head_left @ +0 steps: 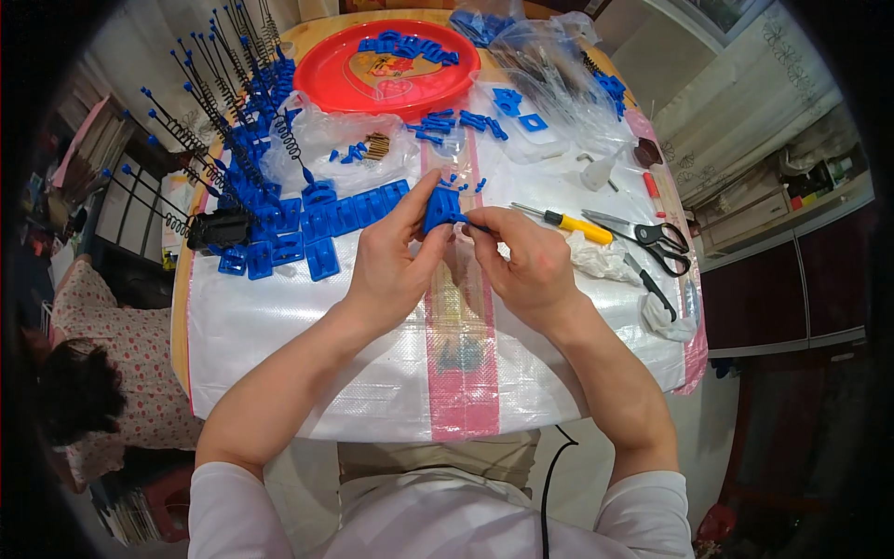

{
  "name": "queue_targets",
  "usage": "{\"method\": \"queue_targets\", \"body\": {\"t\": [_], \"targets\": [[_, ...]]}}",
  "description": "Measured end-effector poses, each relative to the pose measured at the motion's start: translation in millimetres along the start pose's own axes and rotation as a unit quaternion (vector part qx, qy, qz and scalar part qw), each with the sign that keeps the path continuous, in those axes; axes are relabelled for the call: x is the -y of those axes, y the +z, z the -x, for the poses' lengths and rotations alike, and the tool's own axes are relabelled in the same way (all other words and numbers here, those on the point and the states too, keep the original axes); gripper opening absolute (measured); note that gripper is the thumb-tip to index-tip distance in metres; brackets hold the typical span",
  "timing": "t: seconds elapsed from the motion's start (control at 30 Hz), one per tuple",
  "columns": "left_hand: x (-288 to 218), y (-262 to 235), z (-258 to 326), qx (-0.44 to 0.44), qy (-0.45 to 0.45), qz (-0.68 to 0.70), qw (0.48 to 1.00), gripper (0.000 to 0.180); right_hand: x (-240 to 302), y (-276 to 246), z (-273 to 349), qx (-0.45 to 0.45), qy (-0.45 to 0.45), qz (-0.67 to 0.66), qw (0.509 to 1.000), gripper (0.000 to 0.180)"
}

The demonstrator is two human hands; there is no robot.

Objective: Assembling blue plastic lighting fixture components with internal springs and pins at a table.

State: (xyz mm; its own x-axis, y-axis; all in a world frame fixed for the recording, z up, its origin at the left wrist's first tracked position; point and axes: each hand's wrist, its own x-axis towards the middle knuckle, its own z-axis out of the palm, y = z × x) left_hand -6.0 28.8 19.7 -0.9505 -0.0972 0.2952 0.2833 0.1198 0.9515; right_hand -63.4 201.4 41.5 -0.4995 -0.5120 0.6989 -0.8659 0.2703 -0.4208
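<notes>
1. left hand (pixel 396 265) pinching a small blue plastic clip piece (pixel 440 209), held up just over the white woven sheet (pixel 279 326)
2. right hand (pixel 526 265) fingers closed on a thin blue pin at that piece's right side
3. yellow-handled screwdriver (pixel 570 224) and scissors (pixel 652 235) just right of the hands
4. row of blue plastic pieces (pixel 321 228) lying to the left

Clear plastic bags (pixel 549 70) heaped at far right of table, crumpled, holding blue parts and dark springs. Another clear bag (pixel 358 149) just below red tray, small blue pieces and a brown bit inside. No labels, signs, screens.
</notes>
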Motion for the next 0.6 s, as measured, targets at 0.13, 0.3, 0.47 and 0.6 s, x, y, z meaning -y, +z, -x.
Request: {"method": "queue_targets", "body": {"t": [0.13,0.3,0.47,0.6], "targets": [[-6.0,2.2,1.0,-0.06,0.027,-0.09,0.994,0.047,1.9,-1.0,1.5,0.018,-0.004,0.012,1.0,0.021],[-3.4,4.2,2.5,-0.078,0.075,-0.141,0.984,0.037,0.3,1.1,3.8,0.02,-0.013,0.013,1.0,0.02],[-5.7,3.7,4.0,-0.083,0.069,-0.146,0.983,0.037,1.1,3.3,5.1,0.023,-0.003,0.014,1.0,0.022],[-1.7,3.6,3.5,-0.095,0.089,-0.154,0.98,0.038,0.5,2.9,5.1,0.031,-0.011,0.019,0.999,0.022]]}}
